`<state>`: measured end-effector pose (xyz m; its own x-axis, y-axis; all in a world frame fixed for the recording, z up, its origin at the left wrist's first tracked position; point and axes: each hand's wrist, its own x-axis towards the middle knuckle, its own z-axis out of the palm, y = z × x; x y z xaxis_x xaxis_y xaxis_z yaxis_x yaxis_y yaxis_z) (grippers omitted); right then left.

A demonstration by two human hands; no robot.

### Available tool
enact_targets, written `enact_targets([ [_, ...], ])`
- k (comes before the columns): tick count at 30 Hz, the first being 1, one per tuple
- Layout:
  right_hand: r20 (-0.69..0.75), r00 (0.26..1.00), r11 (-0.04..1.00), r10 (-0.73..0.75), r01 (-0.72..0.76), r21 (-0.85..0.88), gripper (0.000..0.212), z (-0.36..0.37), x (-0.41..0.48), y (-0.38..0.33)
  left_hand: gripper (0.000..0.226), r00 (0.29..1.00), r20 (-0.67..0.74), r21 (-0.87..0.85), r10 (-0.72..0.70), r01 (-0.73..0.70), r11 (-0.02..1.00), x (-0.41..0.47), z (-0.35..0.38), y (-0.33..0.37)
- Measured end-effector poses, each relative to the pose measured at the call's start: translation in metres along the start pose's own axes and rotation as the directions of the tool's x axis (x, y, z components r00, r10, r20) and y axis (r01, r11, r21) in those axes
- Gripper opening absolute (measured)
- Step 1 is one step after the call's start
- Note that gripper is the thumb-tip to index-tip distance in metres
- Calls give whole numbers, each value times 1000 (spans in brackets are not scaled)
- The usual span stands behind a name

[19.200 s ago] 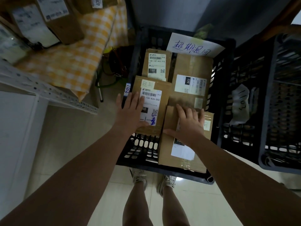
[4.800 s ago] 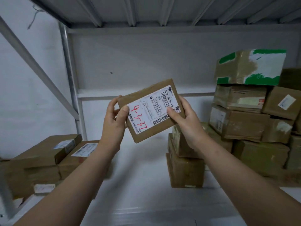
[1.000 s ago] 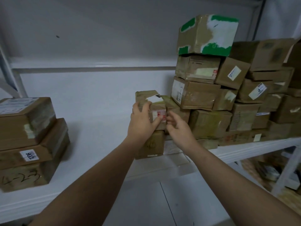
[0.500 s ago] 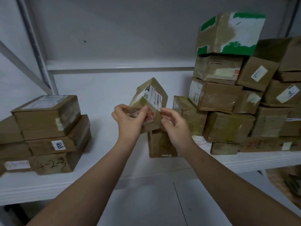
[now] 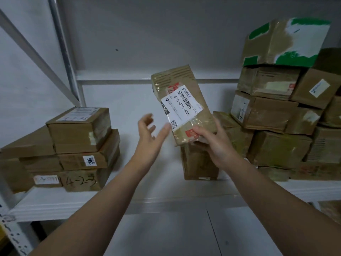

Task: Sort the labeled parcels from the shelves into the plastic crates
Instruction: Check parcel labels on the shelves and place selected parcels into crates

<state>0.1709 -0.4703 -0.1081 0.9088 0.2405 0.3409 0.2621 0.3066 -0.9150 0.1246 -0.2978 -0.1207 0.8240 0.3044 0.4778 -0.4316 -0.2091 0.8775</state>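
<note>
A brown cardboard parcel (image 5: 181,106), wrapped in clear tape, is held up at the centre of the frame, in front of a white metal shelf (image 5: 166,196). It is gripped at its lower end by the right hand (image 5: 212,143), whose fingers are closed around the bottom edge, with the thumb pressed on the front face. The parcel is tilted, its top leaning toward the upper left of the frame. A white shipping label (image 5: 181,108) is stuck across the front, printed with a barcode and the code 070-070-A80. The left hand (image 5: 150,137) is seen just left of the parcel, open, with its fingers spread and the palm turned toward it; whether the fingertips touch the parcel's edge cannot be told. At the lower left of the frame, a stack of flat boxes (image 5: 77,150) is piled on the shelf, 1 marked 1206 and another handwritten with 4-2-3. At the right of the frame, a taller heap of taped cartons (image 5: 276,117) is stacked, topped by a box with green and white patches (image 5: 287,41). Behind the right hand, a small upright box (image 5: 199,163) is standing on the shelf.
</note>
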Motion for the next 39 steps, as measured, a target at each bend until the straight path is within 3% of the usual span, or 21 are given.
enact_targets([
  [2,-1,1000,1000,-25,25,-16,43,-8,-1,-7,85,994,-106,-19,9,-11,1000,9,-13,13],
  [4,24,1000,999,-11,12,-46,48,-18,-2,-14,89,994,-108,-29,13,-16,999,19,-29,21],
  [7,53,999,997,-2,6,-72,47,-25,-5,-20,78,995,85,-113,-47,56,992,24,-40,23],
  [10,-39,998,999,-47,47,-10,40,-25,-8,-24,75,964,257,-128,-74,110,986,18,-36,15],
  [12,-92,993,996,-72,76,46,35,-22,-9,-27,77,977,206,-236,-63,112,965,12,-36,8],
  [15,-146,985,988,-89,106,114,29,-13,-9,-30,59,990,136,-296,-30,69,953,4,-36,4],
  [22,-167,983,982,-70,97,160,26,11,-12,-37,53,999,-6,-241,-40,38,970,5,-33,15],
  [26,-120,988,983,-94,111,146,30,14,-16,-40,48,1000,-18,-168,13,-16,986,0,-35,20],
  [29,-19,983,983,-185,185,13,27,10,-19,-38,39,982,-137,-106,126,-141,984,-6,-36,26],
  [33,266,920,899,-288,356,-256,84,5,-27,-31,36,952,-246,-42,184,-200,979,-1,-43,41],
  [35,370,885,843,-282,412,-344,98,7,-28,-29,37,946,-277,-53,172,-193,980,4,-50,50],
  [39,349,870,704,-349,489,-516,96,30,-28,-31,57,944,-280,-49,175,-196,979,16,-75,56],
])
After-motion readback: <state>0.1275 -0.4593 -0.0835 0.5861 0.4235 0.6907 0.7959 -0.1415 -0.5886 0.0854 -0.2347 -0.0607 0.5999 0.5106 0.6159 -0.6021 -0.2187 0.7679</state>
